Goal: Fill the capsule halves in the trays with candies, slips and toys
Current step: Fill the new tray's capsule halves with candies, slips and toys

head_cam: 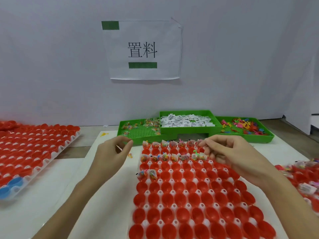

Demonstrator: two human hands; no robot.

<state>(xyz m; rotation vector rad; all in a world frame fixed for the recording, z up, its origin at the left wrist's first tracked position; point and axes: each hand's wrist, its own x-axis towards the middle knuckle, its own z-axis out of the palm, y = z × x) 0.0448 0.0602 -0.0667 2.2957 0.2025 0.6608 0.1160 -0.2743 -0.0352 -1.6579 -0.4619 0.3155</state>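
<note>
A white tray of red capsule halves lies in front of me. Its first and third rows hold candy packets, slips and toys, and two halves in the fifth row are filled too. My left hand hovers left of the tray's far corner, thumb and forefinger pinched, nothing visible between them. My right hand curls over the tray's far right part, fingertips by the top-row fillings; whether it holds anything is hidden. Behind stand green trays of candies, slips and toys.
A second tray of empty red halves, with a few blue ones, lies at the left. A tray of filled halves is at the right edge. A yellow toy and a stray candy lie on the table. A paper sign hangs on the wall.
</note>
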